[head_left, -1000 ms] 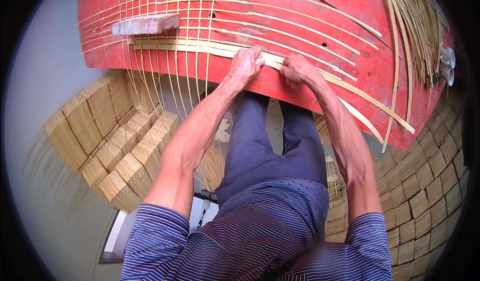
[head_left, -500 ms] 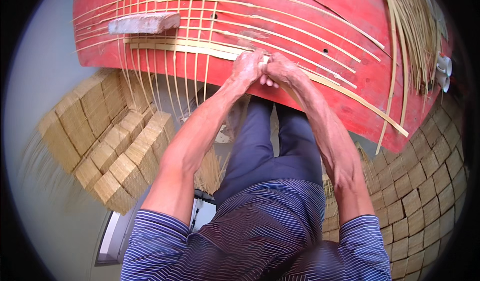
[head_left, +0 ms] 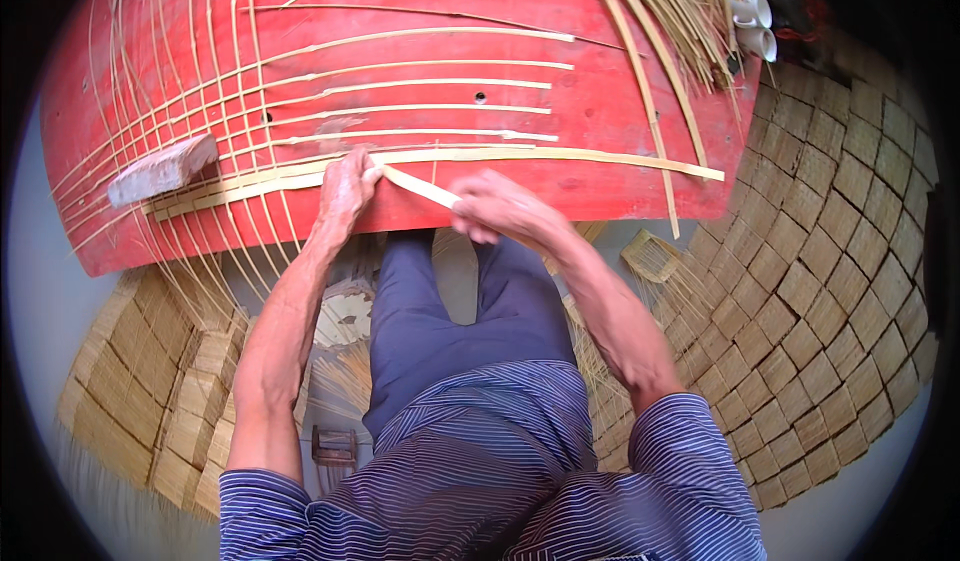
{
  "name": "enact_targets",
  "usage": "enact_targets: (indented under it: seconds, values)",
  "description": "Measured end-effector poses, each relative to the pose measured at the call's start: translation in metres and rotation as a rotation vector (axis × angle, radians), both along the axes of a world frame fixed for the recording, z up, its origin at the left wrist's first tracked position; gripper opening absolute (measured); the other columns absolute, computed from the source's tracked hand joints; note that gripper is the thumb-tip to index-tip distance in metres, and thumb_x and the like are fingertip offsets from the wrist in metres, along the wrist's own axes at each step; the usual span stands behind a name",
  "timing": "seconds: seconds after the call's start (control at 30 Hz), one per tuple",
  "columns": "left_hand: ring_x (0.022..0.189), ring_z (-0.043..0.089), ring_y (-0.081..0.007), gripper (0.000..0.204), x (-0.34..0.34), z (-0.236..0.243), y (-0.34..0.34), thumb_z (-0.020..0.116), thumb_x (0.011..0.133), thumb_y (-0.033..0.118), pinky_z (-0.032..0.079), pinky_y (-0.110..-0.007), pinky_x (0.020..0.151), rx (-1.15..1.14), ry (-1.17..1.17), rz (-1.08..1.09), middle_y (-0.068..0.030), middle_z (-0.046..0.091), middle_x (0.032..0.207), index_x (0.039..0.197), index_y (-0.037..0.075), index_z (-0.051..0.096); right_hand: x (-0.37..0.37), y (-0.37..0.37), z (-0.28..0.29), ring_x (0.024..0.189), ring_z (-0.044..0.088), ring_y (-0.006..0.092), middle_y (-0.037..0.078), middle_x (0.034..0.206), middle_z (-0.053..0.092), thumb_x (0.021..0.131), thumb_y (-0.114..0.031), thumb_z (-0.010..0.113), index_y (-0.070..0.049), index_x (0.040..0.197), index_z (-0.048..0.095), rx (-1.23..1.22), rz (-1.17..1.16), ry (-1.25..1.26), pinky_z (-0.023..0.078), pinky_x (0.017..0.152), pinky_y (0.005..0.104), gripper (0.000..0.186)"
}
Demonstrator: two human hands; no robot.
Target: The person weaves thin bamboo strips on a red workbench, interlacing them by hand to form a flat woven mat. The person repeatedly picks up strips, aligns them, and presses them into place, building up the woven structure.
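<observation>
Gripping a flat, pale bamboo-like strip (head_left: 420, 187) with left hand (head_left: 346, 191) and right hand (head_left: 492, 205) over the broad red-painted board (head_left: 620, 193), we presumably control its slant, while an oblong whitish brick (head_left: 163, 171) apparently weights the pale thin-slat lattice (head_left: 261, 65).

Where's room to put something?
Between the right ends of the thin strips and the slanting strips, the red board is bare. Another patch lies between the right hand, wide strip and near edge. It's crowded around the block, where strips cross, and at the bundle.
</observation>
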State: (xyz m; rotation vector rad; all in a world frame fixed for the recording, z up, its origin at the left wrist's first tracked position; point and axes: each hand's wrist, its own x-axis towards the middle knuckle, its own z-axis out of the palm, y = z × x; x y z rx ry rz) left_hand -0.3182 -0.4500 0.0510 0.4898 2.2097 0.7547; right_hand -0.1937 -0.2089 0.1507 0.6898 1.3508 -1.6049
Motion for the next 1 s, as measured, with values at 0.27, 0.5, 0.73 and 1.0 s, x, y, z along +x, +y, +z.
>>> enact_targets:
  seconds: [0.27,0.5,0.73,1.0]
  values:
    - [0.059,0.053,-0.0180,0.019,-0.003,0.000,0.003,0.071,0.088,0.015,0.045,-0.037,0.057,-0.104,-0.106,0.007,-0.0109,0.057,0.065,0.085,0.000,0.059,0.160,0.183,0.034,0.050,0.054,0.0069,0.000,0.060,0.062,0.096,-0.027,0.063,-0.006,0.081,0.071,0.365,0.109,-0.153,0.045,0.048,0.0265,0.027]
    - [0.054,0.053,-0.0100,0.025,-0.004,0.006,0.009,0.077,0.086,0.016,0.046,-0.029,0.051,-0.162,-0.193,0.054,-0.0019,0.056,0.064,0.081,0.002,0.057,0.167,0.227,-0.045,0.078,0.065,0.0407,0.022,0.076,0.067,0.090,-0.030,0.062,-0.002,0.086,0.071,0.876,0.412,0.266,0.050,0.071,0.0510,0.029]
    - [0.052,0.049,-0.0086,0.031,0.000,0.006,0.019,0.082,0.082,0.016,0.042,-0.028,0.049,-0.209,-0.148,0.099,-0.0002,0.054,0.061,0.074,0.005,0.054,0.165,0.233,-0.069,0.082,0.068,0.0390,0.022,0.079,0.067,0.092,-0.027,0.061,-0.003,0.090,0.073,0.888,0.446,0.214,0.052,0.074,0.0508,0.027]
    - [0.052,0.050,-0.0081,0.031,0.002,0.010,0.022,0.082,0.082,0.015,0.043,-0.027,0.049,-0.205,-0.167,0.123,0.0011,0.054,0.061,0.074,0.005,0.054,0.152,0.241,-0.061,0.085,0.067,0.0418,0.027,0.079,0.066,0.087,-0.016,0.064,0.002,0.088,0.070,0.752,0.398,0.117,0.051,0.074,0.0512,0.019]
